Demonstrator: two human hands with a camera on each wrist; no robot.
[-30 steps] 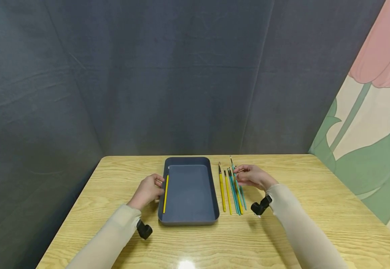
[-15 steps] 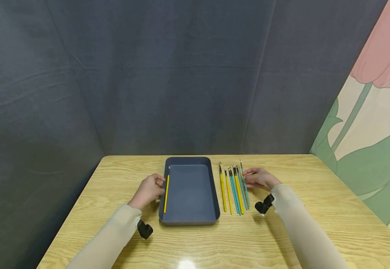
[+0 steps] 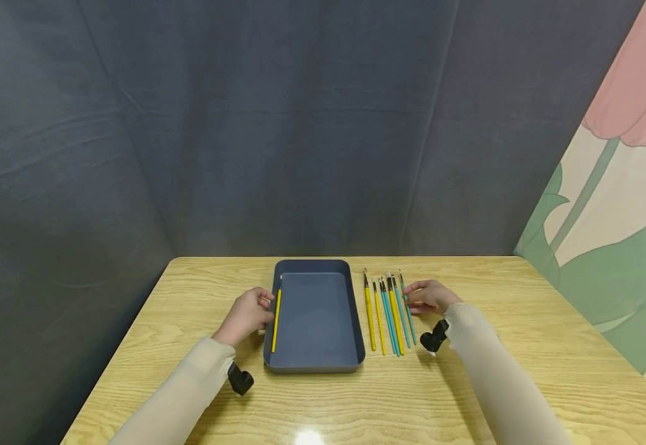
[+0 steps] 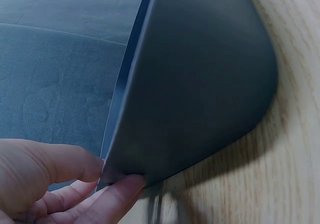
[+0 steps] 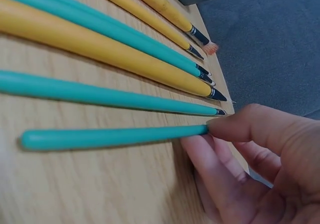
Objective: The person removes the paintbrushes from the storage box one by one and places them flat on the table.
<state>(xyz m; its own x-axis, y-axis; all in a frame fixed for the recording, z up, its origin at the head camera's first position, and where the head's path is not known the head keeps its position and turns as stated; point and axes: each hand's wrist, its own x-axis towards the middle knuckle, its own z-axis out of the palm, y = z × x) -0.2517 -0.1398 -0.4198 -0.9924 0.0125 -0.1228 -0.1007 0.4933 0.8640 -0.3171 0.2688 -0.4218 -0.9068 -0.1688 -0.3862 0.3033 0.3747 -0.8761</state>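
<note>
My left hand (image 3: 246, 316) pinches the left rim of a dark grey rectangular tray (image 3: 317, 321), thumb on one side and fingers against the outer wall (image 4: 195, 73). Along the tray's left side lies a thin yellow paintbrush (image 3: 276, 321), bristles toward the far end. To the right of the tray, my right hand (image 3: 429, 296) pinches a slim teal paintbrush (image 5: 110, 138) near its bristle end, between thumb and fingers. That brush is the rightmost of a row, low at the tabletop. Its bristles are hidden by the thumb in the right wrist view.
Several yellow and teal paintbrushes lie side by side between tray and right hand, among them a thick yellow paintbrush (image 3: 396, 321) and a yellow paintbrush (image 3: 369, 318) nearest the tray. The wooden table (image 3: 323, 402) ends at a dark curtain (image 3: 300, 154).
My right hand has moved right and slightly down with the teal paintbrush, from over the other brushes to the row's right end. My left hand keeps its place on the tray.
</note>
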